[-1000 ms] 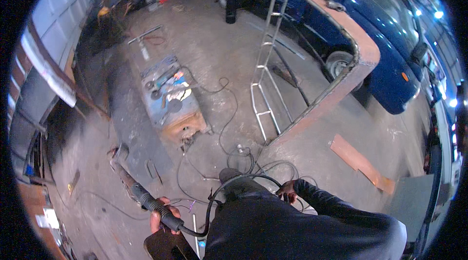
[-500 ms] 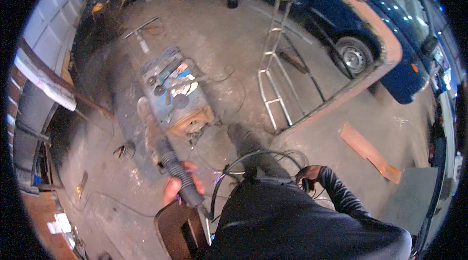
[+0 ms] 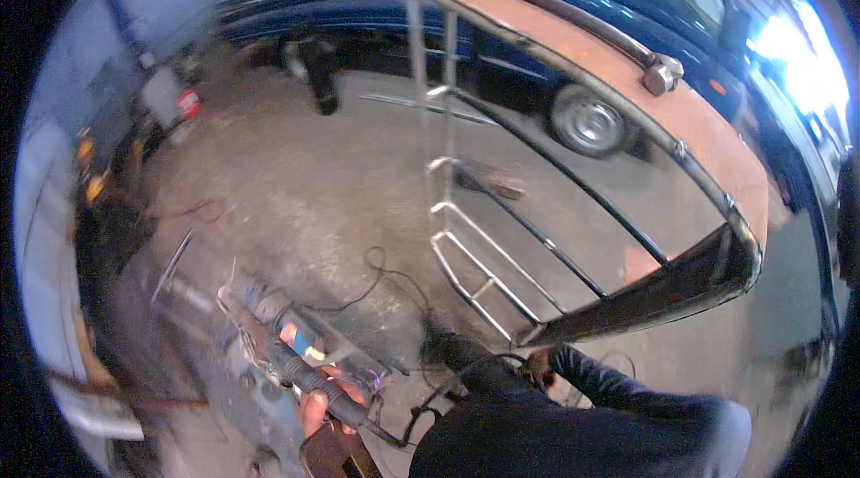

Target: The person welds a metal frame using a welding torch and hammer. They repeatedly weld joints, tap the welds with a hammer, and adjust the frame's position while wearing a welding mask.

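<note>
My left hand (image 3: 315,408) is closed round the ribbed black grip of a welding torch (image 3: 309,377). Its bent neck points up and left, over the low work table (image 3: 336,354), and a thin wire seems to stick out of the tip. A dark brown panel (image 3: 333,456), of a kind I cannot make out, shows just below this hand. My right hand (image 3: 539,369) is closed beside my right hip on a black cable (image 3: 502,358); its fingers are partly hidden. Ahead stands a welded metal tube frame (image 3: 484,285) faced with a brown board (image 3: 582,25).
A hammer (image 3: 661,75) lies on the brown board. Behind the frame is a blue vehicle (image 3: 376,17) with a silver wheel (image 3: 589,120). A loose cable (image 3: 390,272) runs over the floor. Far left are a red object (image 3: 188,104) and a steel bar (image 3: 173,265).
My view has swung right and up, bringing the frame, board and hammer more fully into sight. Both hands keep their holds; the torch now appears lower, across the work table.
</note>
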The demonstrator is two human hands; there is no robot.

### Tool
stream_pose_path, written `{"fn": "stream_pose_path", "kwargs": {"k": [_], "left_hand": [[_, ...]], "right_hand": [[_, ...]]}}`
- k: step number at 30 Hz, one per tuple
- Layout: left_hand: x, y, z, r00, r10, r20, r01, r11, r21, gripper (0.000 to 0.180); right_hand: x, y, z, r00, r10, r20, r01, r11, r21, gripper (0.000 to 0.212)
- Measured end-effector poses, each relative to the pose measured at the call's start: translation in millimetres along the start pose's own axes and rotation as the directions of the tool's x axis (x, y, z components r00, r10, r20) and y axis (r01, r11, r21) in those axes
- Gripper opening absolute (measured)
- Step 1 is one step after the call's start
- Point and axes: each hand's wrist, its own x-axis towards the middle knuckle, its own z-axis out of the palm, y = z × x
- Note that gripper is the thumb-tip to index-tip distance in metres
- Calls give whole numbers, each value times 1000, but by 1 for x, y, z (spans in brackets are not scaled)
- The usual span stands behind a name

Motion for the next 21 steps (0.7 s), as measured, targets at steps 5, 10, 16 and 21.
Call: {"fn": "stream_pose_path", "kwargs": {"k": [5, 10, 16, 21], "left_hand": [[165, 18, 9, 946, -212, 244, 263, 944, -198, 57], [278, 34, 39, 951, -223, 215, 251, 962, -108, 59], [423, 57, 47, 852, -285, 439, 312, 950, 11, 58], [548, 67, 29, 794, -336, 506, 333, 938, 101, 54]], "right_hand": [[-31, -6, -54, 989, 50, -141, -9, 960, 280, 52], [-79, -42, -81, 966, 14, -259, 98, 905, 415, 59], [-87, -102, -101, 886, -116, -450, 225, 954, 198, 77], [-68, -167, -127, 811, -98, -577, 295, 920, 259, 75]]}}
